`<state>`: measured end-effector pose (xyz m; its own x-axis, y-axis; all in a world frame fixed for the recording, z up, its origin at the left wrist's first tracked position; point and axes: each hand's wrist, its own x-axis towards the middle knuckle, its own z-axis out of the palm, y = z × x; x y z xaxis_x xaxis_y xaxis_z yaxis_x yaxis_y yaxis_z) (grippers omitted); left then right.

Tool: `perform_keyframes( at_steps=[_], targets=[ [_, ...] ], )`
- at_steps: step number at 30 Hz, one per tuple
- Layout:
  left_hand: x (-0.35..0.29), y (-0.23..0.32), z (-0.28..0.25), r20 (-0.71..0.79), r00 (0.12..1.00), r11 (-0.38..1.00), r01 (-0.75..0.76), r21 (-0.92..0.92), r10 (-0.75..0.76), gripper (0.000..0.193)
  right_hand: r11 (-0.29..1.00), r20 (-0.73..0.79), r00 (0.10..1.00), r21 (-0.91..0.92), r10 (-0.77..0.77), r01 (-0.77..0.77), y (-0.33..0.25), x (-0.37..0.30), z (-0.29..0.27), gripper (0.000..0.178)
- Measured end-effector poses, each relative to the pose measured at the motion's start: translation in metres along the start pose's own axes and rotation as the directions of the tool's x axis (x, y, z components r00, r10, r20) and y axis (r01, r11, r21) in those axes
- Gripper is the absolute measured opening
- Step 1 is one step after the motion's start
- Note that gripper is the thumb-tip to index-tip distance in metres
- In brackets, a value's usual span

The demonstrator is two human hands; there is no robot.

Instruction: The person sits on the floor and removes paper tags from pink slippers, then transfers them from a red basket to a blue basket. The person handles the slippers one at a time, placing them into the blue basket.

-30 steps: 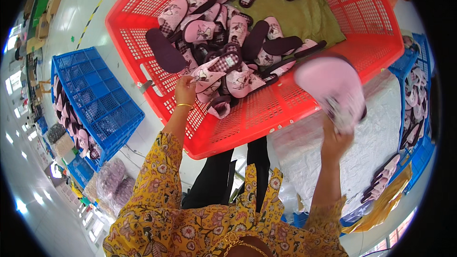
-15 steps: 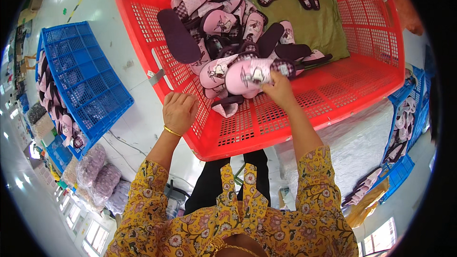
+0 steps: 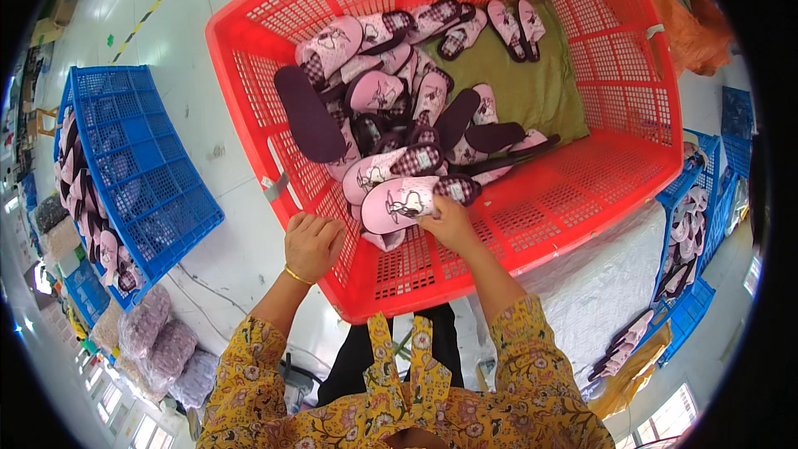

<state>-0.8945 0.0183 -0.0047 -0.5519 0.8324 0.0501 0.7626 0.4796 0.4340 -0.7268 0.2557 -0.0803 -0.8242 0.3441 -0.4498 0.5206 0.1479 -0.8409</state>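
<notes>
Your left hand (image 3: 313, 248) is curling at the red basket's (image 3: 573, 218) left rim — whether its fingers are gripping anything, I cannot tell. Your right hand (image 3: 442, 214) is gripping a pink slipper (image 3: 394, 204) by its side, inside the basket's near-left part. It is probably feeling light, soft and unbreakable — pinching upper and sole together should be suiting it. Beyond, more slippers (image 3: 379, 91) are lying heaped.

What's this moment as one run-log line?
left hand: at edge of red basket, contact unclear | right hand: holding pink slipper | other slippers: heaped in basket | blue crate: left of basket
</notes>
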Motion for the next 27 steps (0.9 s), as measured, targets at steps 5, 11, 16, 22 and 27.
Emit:
perform_keyframes(
  at_steps=[5, 11, 16, 22, 27],
  targets=[
    [0.053, -0.036, -0.015, -0.134, 0.991, 0.996, 0.032, 0.088, -0.02, 0.011, 0.928, -0.319, 0.926, 0.365, 0.201, -0.076, 0.006, 0.021, -0.027, 0.027],
    [0.062, -0.042, -0.013, 0.014, 0.997, 0.987, 0.069, 0.144, -0.072, 0.008, 0.704, -0.358, 0.835, 0.709, 0.419, -0.05, 0.056, 0.099, -0.051, 0.029],
    [0.064, -0.042, -0.011, 0.0, 0.997, 0.988, 0.071, 0.138, -0.072, 0.009, 0.49, -0.313, 0.73, 0.871, 0.608, -0.036, 0.1, 0.138, -0.065, 0.035],
    [0.068, -0.039, -0.012, 0.009, 0.998, 0.987, 0.056, 0.148, -0.058, 0.009, 0.52, -0.405, 0.628, 0.854, 0.665, 0.001, 0.2, 0.155, -0.044, 0.041],
    [0.07, -0.038, -0.012, 0.021, 0.999, 0.983, 0.045, 0.178, -0.05, 0.01, 0.469, -0.409, 0.528, 0.883, 0.745, 0.021, 0.25, 0.174, -0.014, 0.04]
  ],
)
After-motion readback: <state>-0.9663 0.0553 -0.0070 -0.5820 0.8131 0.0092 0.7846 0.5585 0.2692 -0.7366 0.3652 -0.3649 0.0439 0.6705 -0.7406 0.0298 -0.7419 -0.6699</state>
